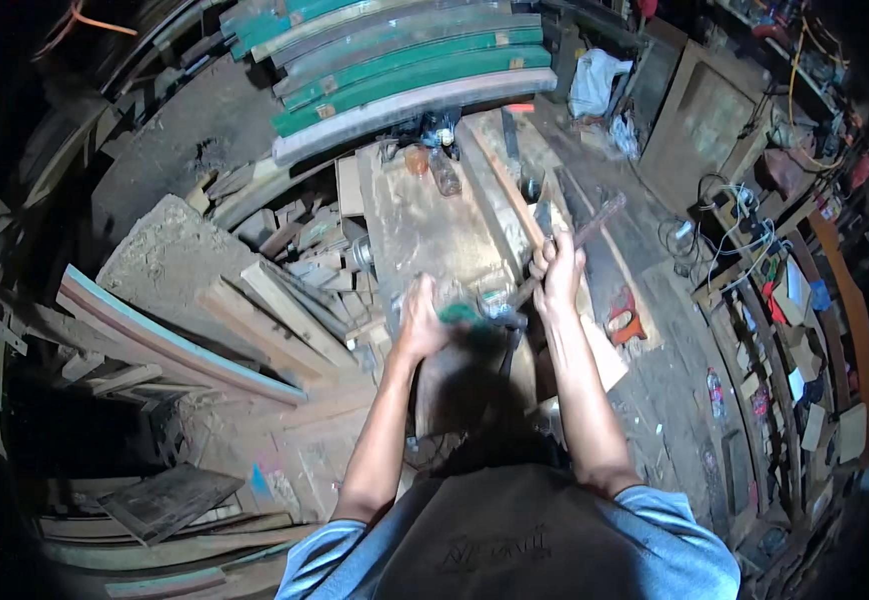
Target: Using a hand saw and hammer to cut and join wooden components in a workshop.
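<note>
My right hand [558, 272] is closed round the handle of a long tool that looks like a hammer [595, 222]. The handle slants up to the right past my fist. At its lower end a dark metal head [513, 320] hangs over the near part of the wooden workbench [425, 215]. My left hand [420, 318] is at the bench's left side with curled fingers, right beside a blurred green thing [461, 313]. What the left fingers hold cannot be made out. Shadow covers the bench's near end.
Glass jars [445, 175] stand toward the bench's far end, and a long wood strip [510, 185] runs along its right. Green-painted planks [415, 80] are stacked beyond. Wood offcuts [325, 260] pile at the left. A red-orange tool [626, 316] lies at the right.
</note>
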### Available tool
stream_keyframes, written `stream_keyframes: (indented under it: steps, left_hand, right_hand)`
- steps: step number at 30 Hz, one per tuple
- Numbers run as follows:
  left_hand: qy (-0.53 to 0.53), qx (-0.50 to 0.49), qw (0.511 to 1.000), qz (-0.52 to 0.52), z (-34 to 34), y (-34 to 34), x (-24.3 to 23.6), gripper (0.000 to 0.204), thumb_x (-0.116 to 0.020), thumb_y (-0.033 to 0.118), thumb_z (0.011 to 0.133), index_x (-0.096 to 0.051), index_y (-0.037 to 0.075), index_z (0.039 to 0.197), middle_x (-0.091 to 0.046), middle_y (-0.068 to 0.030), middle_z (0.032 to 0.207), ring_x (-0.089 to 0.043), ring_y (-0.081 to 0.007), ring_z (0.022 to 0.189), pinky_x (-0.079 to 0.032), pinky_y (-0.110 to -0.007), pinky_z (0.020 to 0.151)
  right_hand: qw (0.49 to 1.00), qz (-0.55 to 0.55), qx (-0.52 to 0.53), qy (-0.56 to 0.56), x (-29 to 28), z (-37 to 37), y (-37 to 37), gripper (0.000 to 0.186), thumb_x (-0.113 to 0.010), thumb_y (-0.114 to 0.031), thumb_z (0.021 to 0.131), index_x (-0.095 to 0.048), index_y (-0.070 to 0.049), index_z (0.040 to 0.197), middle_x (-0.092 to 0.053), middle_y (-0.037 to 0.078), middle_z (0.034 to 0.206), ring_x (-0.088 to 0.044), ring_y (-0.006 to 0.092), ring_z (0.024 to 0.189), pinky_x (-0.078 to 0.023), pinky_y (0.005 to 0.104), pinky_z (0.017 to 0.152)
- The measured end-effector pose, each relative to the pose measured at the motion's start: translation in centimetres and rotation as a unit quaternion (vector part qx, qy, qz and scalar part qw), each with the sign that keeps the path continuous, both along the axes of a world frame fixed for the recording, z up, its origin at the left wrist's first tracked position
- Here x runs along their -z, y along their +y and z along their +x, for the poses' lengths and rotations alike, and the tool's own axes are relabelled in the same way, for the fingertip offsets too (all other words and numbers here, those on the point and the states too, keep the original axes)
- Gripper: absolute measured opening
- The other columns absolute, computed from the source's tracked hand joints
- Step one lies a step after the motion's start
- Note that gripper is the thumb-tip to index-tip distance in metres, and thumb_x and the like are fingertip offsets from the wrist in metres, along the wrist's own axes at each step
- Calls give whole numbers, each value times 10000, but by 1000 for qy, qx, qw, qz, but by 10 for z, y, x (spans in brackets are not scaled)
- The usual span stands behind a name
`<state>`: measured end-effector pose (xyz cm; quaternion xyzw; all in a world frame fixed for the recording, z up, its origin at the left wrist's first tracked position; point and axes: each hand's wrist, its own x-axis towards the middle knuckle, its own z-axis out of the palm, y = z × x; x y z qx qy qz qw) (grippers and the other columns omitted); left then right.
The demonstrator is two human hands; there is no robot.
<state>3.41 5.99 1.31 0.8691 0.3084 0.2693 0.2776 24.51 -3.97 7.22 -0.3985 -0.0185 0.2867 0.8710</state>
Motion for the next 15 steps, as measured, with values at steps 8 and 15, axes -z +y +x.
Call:
stream_keyframes:
  steps: [8, 15]
  left_hand:
    - [8, 24, 1000, 14, 3, -5, -6, 770, -892, 294, 576, -489, -26, 1150, -560, -264, 1111, -543, -446, 1123, -448, -493, 986]
    - [-11, -22, 996, -90, -20, -15, -2, 752, -891, 215, 645, -473, -20, 1224, -579, -243, 1166, -558, -409, 1170, -453, -462, 1009]
  right_hand:
    - [999, 32, 7, -34, 8, -6, -13, 286, -605, -200, 977, -452, -168, 737, -316, -94, 562, -279, 46, 422, -221, 249, 411]
    - [979, -56, -33, -191, -24, -50, 6, 258, -639, -145, 956, -548, -111, 717, -436, -85, 583, -355, 29, 467, -252, 245, 444]
